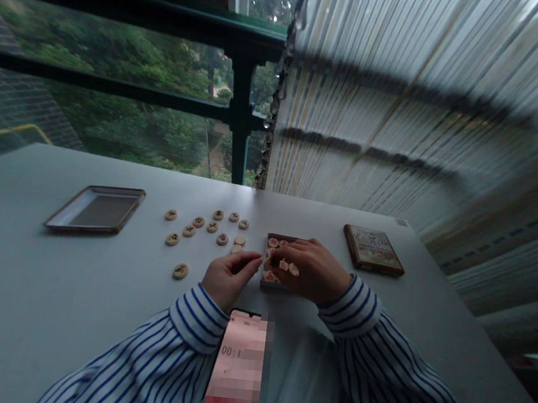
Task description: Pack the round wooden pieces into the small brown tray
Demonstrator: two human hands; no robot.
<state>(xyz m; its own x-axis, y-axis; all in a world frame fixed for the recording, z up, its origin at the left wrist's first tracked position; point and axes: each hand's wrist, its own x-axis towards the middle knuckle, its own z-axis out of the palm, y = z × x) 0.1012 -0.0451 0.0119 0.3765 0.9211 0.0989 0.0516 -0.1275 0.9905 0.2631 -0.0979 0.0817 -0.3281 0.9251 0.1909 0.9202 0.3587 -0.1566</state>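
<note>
Over a small grey box (268,285) of round wooden Chinese chess pieces with red characters (273,243), my right hand (313,267) is bent with its fingers closed. Its fingertips are on one wooden piece (268,264) at the box's left side; the hand hides much of the box. Just left of the box, my left hand (229,277) has thumb and forefinger pinched together. Whatever is between them, if anything, is too small to make out. Loose pieces with dark characters (189,231) are scattered on the white table (110,287) beyond and left of that hand.
An open, shallow tray-like lid (80,231) lies at the left. A flat patterned box (373,250) sits at the right. A phone (237,365) showing a timer lies in front of me, partly under my left sleeve. A railing and a curtain (356,108) border the table's far side.
</note>
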